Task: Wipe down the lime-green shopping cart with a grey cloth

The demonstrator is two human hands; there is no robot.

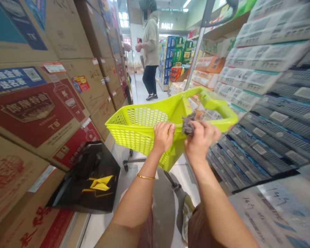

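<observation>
A lime-green plastic shopping basket [136,132] on a wheeled frame stands in the aisle in front of me. My left hand [163,136] curls its fingers over the basket's near rim. Just to its right, my right hand [200,137] is closed round a crumpled grey rag [188,124], held at the rim where the basket's divider meets it. A thin gold bangle sits on my left wrist. Packaged goods show through the basket's far side.
Stacked cardboard cartons [41,113] wall the left side, with a black bag [90,179] on the floor against them. Shelves of boxed goods [268,113] crowd the right. A person in a hooded top [150,51] stands further down the narrow aisle.
</observation>
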